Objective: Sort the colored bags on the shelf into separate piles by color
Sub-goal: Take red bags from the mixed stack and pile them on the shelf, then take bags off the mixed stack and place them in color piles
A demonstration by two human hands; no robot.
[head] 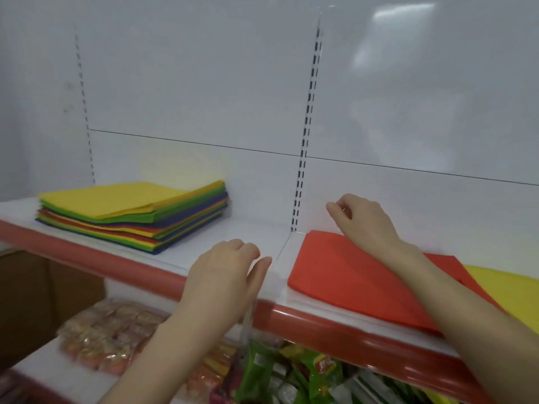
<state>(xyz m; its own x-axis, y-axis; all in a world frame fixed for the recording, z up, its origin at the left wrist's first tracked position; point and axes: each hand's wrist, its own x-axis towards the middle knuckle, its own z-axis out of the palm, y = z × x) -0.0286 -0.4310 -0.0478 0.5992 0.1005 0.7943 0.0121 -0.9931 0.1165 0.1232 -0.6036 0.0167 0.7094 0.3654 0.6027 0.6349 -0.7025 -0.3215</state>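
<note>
Hovering empty: left hand [224, 275], right hand [361, 220]; labels unreadable.

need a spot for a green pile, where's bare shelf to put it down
Bare shelf lies between the mixed stack on the left and the orange bag, where the left hand hovers. There is also a strip behind the orange bag. Crowded on the right, where the yellow bag adjoins the orange bag.
</note>
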